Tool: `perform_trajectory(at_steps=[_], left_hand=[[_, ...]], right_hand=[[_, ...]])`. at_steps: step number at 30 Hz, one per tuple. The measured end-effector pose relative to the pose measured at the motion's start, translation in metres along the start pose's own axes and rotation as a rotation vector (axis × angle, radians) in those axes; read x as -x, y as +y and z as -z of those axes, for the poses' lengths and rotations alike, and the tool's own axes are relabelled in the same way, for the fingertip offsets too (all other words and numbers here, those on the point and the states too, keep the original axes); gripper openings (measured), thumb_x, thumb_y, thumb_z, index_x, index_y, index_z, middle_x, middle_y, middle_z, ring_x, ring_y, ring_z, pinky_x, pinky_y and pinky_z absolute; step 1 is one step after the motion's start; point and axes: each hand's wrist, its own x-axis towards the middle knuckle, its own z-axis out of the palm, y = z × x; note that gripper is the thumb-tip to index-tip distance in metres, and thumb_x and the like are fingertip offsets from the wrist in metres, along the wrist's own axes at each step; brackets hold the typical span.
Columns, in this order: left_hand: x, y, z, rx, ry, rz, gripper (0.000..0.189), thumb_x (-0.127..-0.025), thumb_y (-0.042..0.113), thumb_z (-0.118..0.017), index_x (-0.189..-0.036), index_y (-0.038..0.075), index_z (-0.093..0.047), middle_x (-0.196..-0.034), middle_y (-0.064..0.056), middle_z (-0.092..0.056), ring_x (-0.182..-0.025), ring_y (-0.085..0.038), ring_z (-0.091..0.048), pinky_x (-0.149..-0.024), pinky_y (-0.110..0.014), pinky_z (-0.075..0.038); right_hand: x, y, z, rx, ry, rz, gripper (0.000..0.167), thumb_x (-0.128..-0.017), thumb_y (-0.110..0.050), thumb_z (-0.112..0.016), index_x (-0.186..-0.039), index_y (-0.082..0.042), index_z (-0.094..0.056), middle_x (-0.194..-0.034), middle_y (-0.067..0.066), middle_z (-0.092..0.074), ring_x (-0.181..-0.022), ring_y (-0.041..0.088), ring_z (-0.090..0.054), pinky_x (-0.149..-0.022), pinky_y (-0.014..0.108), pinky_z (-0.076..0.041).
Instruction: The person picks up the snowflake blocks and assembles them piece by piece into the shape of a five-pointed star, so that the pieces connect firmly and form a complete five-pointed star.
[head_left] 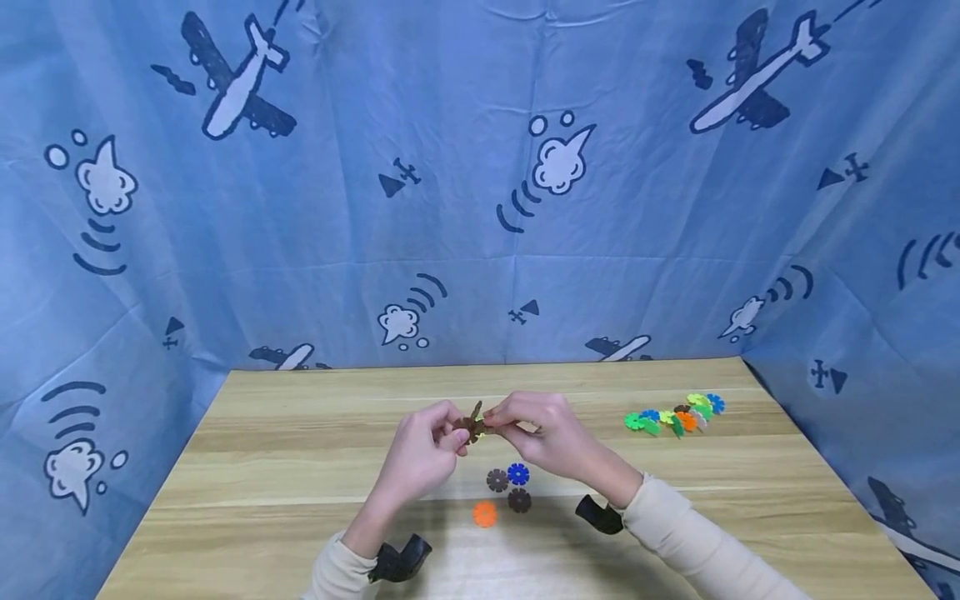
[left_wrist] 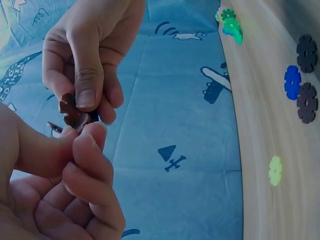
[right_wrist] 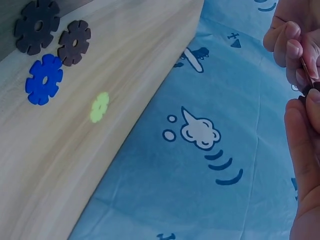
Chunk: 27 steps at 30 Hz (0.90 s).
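Observation:
Brown notched plastic discs (head_left: pixel 471 428) are held up between two hands over the middle of the table. From the left, my left hand (head_left: pixel 423 450) pinches one piece between thumb and fingertips. My right hand (head_left: pixel 551 429) pinches a brown disc (left_wrist: pixel 70 111) from the other side, thumb flat against it. The discs meet at an angle, and fingertips cover much of where they join. Below the hands lie a blue disc (head_left: pixel 518 474), a brown disc (head_left: pixel 497 480), a darker disc (head_left: pixel 519 500) and an orange disc (head_left: pixel 484 513).
A yellow-green disc (right_wrist: pixel 100 107) lies beyond the blue one, mostly hidden by the hands in the head view. Several coloured discs (head_left: pixel 686 420) form a cluster at the table's right. Blue printed cloth (head_left: pixel 465 217) hangs behind the wooden table (head_left: pixel 315 467).

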Motion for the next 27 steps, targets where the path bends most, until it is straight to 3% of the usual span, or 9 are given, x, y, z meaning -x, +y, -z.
perform_trajectory(at_steps=[11, 20, 27], left_hand=[[-0.0014, 0.0015, 0.0001, 0.070, -0.017, -0.010, 0.007, -0.094, -0.001, -0.065, -0.095, 0.006, -0.068, -0.074, -0.003, -0.066, -0.061, -0.010, -0.057, -0.055, -0.021, -0.046], [-0.0027, 0.0032, 0.0014, 0.133, 0.007, -0.011, 0.008, -0.096, 0.004, -0.065, -0.102, 0.007, -0.068, -0.077, -0.005, -0.065, -0.061, -0.011, -0.056, -0.056, -0.021, -0.048], [-0.0028, 0.0017, 0.0019, 0.229, 0.029, -0.021, 0.010, -0.097, 0.003, -0.064, -0.105, 0.005, -0.069, -0.079, -0.011, -0.063, -0.063, -0.017, -0.059, -0.056, -0.021, -0.050]], right_hand=[[0.0024, -0.0011, 0.0024, 0.024, 0.025, -0.026, 0.029, -0.071, 0.018, -0.078, -0.091, -0.003, -0.076, -0.086, 0.008, -0.077, -0.076, 0.018, -0.075, -0.072, 0.015, -0.058], [0.0026, -0.0047, 0.0030, 0.016, 0.051, -0.090, 0.028, -0.074, 0.014, -0.079, -0.095, -0.004, -0.076, -0.092, 0.011, -0.077, -0.080, 0.019, -0.075, -0.073, 0.015, -0.059], [0.0015, -0.0056, 0.0011, 0.033, 0.072, -0.091, 0.029, -0.075, 0.013, -0.080, -0.097, -0.005, -0.076, -0.093, 0.009, -0.076, -0.078, 0.016, -0.072, -0.068, 0.012, -0.056]])
